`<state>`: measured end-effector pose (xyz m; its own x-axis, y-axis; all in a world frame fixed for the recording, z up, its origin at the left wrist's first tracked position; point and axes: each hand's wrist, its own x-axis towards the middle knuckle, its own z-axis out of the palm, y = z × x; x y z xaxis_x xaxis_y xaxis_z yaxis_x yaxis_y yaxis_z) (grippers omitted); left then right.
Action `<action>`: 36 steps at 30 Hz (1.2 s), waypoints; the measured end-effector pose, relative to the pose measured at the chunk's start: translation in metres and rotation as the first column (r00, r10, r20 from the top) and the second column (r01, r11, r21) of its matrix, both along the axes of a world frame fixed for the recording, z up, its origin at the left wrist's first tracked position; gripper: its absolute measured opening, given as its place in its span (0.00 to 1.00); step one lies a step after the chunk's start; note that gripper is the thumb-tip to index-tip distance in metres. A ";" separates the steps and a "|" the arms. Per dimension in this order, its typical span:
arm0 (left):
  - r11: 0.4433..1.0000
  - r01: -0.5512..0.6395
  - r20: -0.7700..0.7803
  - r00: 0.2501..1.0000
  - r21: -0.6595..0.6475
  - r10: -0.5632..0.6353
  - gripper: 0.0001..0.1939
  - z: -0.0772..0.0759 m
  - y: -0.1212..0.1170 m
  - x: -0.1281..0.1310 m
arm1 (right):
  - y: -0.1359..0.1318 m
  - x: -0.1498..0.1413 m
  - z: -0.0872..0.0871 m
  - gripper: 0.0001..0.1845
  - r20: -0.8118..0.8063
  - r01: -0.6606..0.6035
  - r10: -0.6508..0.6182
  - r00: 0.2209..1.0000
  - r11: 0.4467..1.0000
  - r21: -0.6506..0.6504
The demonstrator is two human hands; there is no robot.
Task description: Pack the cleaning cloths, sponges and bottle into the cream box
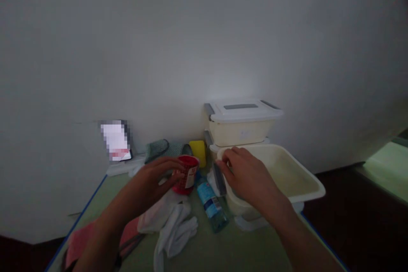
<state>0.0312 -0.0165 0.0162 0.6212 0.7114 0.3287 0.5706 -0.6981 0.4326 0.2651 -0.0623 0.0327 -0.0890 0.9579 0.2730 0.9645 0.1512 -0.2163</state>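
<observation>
My left hand [161, 174] is around the left side of a red container [190, 176] with a pale label, its fingers and thumb against the wall. My right hand [244, 172] is closed at the near left rim of an open white plastic storage bin [307, 174]; the fingertips curl over the rim and are partly hidden. A grey latch [219, 179] hangs under that hand. Between my hands a clear blue bottle [212, 206] with a blue label lies on the table. White cloth gloves [177, 231] lie below the red container.
Behind the bin stands a lidded white box [242, 129] against the wall. A yellow object [198, 152] and a grey-green cloth item [159, 149] lie at the back. A phone [116, 140] leans at the left. Pink cloth [81, 238] lies on the green table [248, 250].
</observation>
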 end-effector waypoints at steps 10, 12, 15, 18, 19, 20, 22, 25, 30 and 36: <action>0.947 -0.309 -0.040 0.951 -0.091 0.307 0.22 -0.037 0.035 -0.074 | 0.025 -0.095 -0.060 0.16 -0.330 -0.221 0.302 0.895 0.939 0.262; 0.942 -0.332 -0.014 0.943 -0.053 0.331 0.29 -0.049 0.038 -0.074 | 0.032 -0.101 -0.087 0.22 -0.269 -0.185 0.266 0.926 0.938 0.293; 0.917 -0.398 0.059 0.916 0.012 0.397 0.36 -0.064 0.047 -0.069 | 0.033 -0.099 -0.117 0.27 -0.202 -0.169 0.237 0.950 0.937 0.306; 0.903 -0.430 0.121 0.897 0.018 0.425 0.27 -0.072 0.056 -0.062 | 0.031 -0.095 -0.130 0.27 -0.167 -0.156 0.215 0.962 0.938 0.310; 0.898 -0.439 0.142 0.890 0.015 0.433 0.20 -0.072 0.059 -0.060 | 0.030 -0.094 -0.132 0.27 -0.174 -0.144 0.207 0.963 0.938 0.315; 0.893 -0.450 0.167 0.881 0.010 0.442 0.14 -0.071 0.060 -0.057 | 0.031 -0.093 -0.133 0.26 -0.187 -0.131 0.199 0.962 0.937 0.323; 0.877 -0.480 0.235 0.852 -0.006 0.467 0.06 -0.063 0.059 -0.051 | 0.033 -0.093 -0.134 0.28 -0.217 -0.108 0.190 0.958 0.934 0.342; 0.844 -0.535 0.399 0.767 -0.035 0.503 0.10 -0.039 0.045 -0.040 | 0.034 -0.092 -0.132 0.32 -0.266 -0.095 0.202 0.943 0.925 0.368; 0.970 -0.164 0.751 0.613 -0.182 0.245 0.13 0.007 -0.003 -0.021 | 0.025 -0.096 -0.120 0.39 -0.394 -0.144 0.335 0.856 0.886 0.440; 0.986 0.057 0.745 0.663 -0.157 0.081 0.18 0.018 -0.026 -0.019 | 0.013 -0.094 -0.107 0.25 -0.487 -0.155 0.470 0.736 0.817 0.555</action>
